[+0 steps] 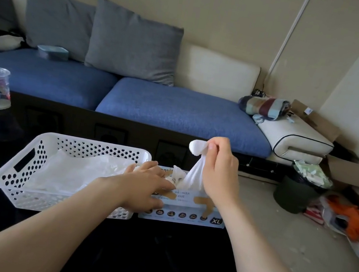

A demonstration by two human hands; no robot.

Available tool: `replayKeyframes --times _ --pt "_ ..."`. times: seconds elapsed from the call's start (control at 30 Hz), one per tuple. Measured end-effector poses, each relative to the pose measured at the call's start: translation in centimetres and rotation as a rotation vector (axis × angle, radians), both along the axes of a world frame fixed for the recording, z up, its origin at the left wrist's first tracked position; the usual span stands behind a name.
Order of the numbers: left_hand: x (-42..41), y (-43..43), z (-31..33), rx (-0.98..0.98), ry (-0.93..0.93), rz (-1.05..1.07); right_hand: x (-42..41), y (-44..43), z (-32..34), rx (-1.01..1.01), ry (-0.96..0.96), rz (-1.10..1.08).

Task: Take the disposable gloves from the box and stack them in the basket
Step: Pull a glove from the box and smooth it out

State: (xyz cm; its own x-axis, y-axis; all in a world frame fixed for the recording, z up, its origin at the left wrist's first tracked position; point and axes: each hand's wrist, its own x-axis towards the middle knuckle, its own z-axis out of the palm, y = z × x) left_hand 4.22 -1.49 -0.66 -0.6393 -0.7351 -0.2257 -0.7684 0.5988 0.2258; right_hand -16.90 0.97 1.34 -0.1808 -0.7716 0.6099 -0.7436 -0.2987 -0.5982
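Pinching a white glove between thumb and fingers of the right hand, lifted well above the box, the glove's lower end trailing down into the slot on top. Pressing that box down with the left hand, fingers straight and close together, flat on the lid just beside the slot. Sitting near the far right corner of the dark bench, the box, touching a white basket on the side toward the bench's left edge, with a pile of gloves lying flat inside.
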Motion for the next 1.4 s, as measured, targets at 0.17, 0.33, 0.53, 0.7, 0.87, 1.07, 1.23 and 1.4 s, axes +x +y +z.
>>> replayKeyframes --times 0.17,0.33,0.53,0.7,0.87,1.07,1.23,1.4 --pt "0.0 0.2 -0.6 -0.02 -0.001 -0.008 0.9 0.4 1.1 -0.245 -0.073 -0.082" --pt "0.1 0.2 -0.6 0.016 0.097 0.031 2.9 0.6 3.9 -0.446 -0.194 -0.236" --pt "1.6 1.4 2.4 0.092 0.49 0.135 4.5 0.8 3.8 -0.243 -0.242 -0.272" --pt "2.4 2.4 4.3 0.191 0.822 0.175 4.9 0.8 4.0 0.064 -0.345 -0.224" --pt "3.5 2.7 5.0 0.298 1.081 0.474 5.3 1.5 4.1 0.323 -0.435 -0.142" --pt "4.7 2.2 5.0 0.534 1.286 0.767 6.3 2.0 4.4 0.459 -0.572 0.075" --pt "5.0 2.4 5.4 0.59 1.334 0.793 7.5 2.3 4.8 0.676 -0.386 0.252" --pt "5.6 2.2 5.7 0.538 1.359 0.834 8.1 1.9 3.5 0.648 -0.036 0.422"
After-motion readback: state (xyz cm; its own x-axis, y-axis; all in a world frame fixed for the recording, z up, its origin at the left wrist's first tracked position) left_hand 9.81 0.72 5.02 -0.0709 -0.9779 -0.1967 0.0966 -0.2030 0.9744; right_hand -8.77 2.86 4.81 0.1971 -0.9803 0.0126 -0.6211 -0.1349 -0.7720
